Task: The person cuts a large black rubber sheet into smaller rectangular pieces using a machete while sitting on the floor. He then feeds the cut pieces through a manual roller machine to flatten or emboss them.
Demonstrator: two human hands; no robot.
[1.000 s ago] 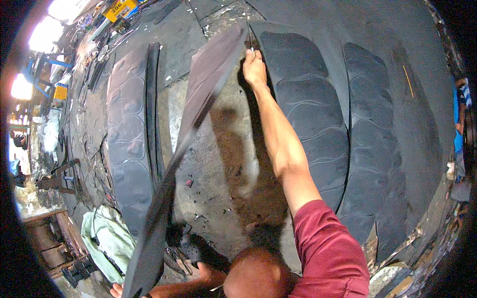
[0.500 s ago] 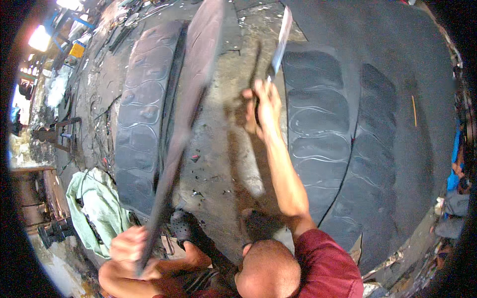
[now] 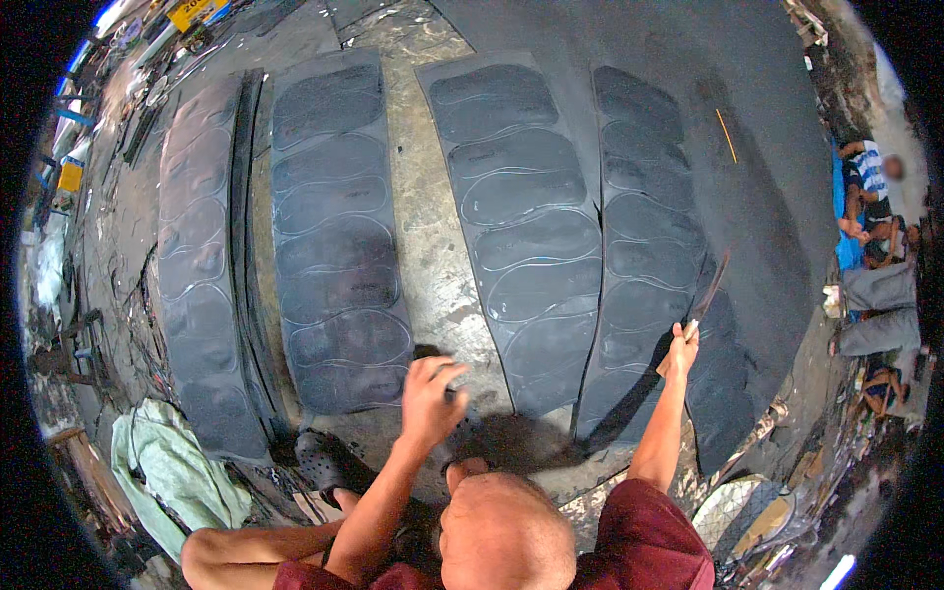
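- Knife (image 3: 706, 292): long thin blade, handle gripped in the right hand (image 3: 678, 346). Fingers (image 3: 685, 334) wrapped fully closed round the handle, blade pointing up and away from them, tip over the dark rubber.
- Held raised, blade clear of the surface as far as I can tell; probably just carried at the ready, not cutting.
- Under and just left of those fingers: rubber strip (image 3: 639, 246) with sole-shaped outlines scored in a column, lying flat on the floor (image 3: 428, 226). Flat lay likely so outlines can be followed with the blade.
- Left hand (image 3: 428, 393): fingers loosely curled, partly open, something small and dark seems pinched at the tips; cannot tell what. Hovers between the two middle strips, near their lower ends.
- Beyond the left fingers: second strip (image 3: 339, 236), and to their right the third strip (image 3: 521, 216), same sole outlines. Bare floor gap between them.
- Far left: fourth strip (image 3: 197, 265), narrow offcut (image 3: 241, 216) along its right edge.
- Right of the knife: large plain rubber sheet (image 3: 747, 128), thin yellow stick (image 3: 726, 136) lying on it.
- Lower left: pale green cloth (image 3: 167, 472), dark clog (image 3: 324, 457).
- Right rim: other people (image 3: 870, 197) sitting, well apart.
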